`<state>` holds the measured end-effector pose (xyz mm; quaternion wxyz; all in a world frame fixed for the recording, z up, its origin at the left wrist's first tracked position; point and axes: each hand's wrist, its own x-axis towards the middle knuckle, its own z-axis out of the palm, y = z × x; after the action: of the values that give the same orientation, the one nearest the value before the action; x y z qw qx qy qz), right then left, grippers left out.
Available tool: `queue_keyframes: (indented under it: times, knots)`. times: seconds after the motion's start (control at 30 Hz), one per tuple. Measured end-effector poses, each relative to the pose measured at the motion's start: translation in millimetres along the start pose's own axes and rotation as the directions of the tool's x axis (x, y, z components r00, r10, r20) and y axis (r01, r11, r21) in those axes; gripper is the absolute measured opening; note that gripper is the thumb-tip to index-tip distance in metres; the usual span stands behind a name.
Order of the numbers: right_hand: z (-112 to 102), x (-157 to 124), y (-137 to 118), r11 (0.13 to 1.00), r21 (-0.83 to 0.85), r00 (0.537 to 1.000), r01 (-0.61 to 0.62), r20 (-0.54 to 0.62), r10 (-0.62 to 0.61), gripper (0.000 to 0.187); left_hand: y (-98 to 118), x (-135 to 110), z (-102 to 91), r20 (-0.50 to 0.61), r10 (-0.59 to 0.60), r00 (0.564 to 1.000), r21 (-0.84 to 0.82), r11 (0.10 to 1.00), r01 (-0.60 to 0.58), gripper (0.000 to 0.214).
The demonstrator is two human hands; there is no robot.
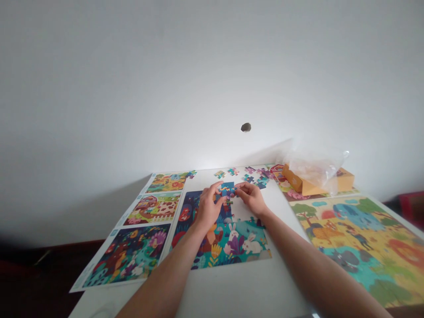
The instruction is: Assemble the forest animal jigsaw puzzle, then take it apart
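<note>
My left hand [209, 206] and my right hand [251, 197] are closed, pinching a dark blue jigsaw puzzle piece [227, 187] from its two sides. The piece is at the upper edge of a partly assembled jigsaw puzzle [217, 256] with white rabbits, flowers and a dark blue night scene. A white gap shows in the puzzle's upper right, just below my right hand. Whether the piece is locked to its neighbours I cannot tell. My left hand and forearm hide part of the puzzle's middle.
Several loose puzzle pieces [249, 178] lie along the table's back edge by the wall. On the left is a picture sheet [126, 256] with three scenes. A finished safari puzzle [361, 247] lies right, below a yellow box [344, 180] and clear plastic bag [313, 168].
</note>
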<state>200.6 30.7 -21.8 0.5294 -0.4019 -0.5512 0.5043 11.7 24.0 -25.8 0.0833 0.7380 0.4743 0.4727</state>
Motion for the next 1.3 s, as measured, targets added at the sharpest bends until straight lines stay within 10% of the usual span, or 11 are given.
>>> queue_keyframes:
  times: [1.3]
  knots:
    - [-5,4,7,0.979,-0.125,0.977,0.158,-0.124,-0.174,0.027,8,3,-4.0,-0.076,0.061,0.995,-0.066,0.996,-0.066,0.024]
